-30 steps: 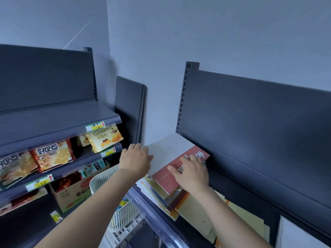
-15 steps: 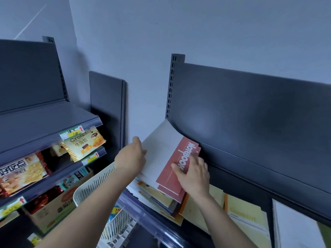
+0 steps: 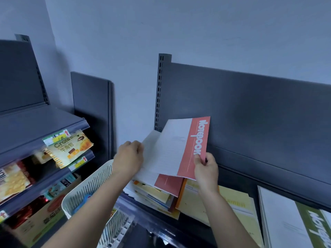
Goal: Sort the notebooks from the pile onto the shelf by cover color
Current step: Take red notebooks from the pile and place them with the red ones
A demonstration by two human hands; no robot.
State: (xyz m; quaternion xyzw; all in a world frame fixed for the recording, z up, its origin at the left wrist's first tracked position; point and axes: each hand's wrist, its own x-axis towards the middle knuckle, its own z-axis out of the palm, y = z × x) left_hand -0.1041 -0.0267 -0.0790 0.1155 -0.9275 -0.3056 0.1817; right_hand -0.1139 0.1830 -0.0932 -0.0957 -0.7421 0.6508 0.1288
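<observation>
Two shelving units meet at a corner. Shelf [image 3: 250, 122], dark grey, fills the right side; its back panel stands behind all the notebooks. Rack [image 3: 35, 122], on the left, carries snack packs.

Basket [image 3: 89, 190], white and slotted, sits low between rack and shelf, just beside the pile.

Green notebook [image 3: 286, 221] lies flat at the far right of the shelf. Yellow notebooks [image 3: 234, 208] lie flat between it and the pile, touching the pile's right side.

Pile [image 3: 154, 194] rests at the left end of the shelf and holds mixed covers, stacked unevenly.

Red notebook [image 3: 180, 149], white with a red band lettered NOTEBOOK, is held tilted above the pile, near the back panel. Lower notebook [image 3: 168, 183], same colours, lies on top of the pile directly beneath it.

Right hand [image 3: 206, 170] pinches the red notebook's lower right corner, thumb on the red band, fingers behind.

Left hand [image 3: 128, 158] holds the lower notebook's left edge, fingers curled over it.

Croissant pack [image 3: 71, 147] leans out from the rack's front.
</observation>
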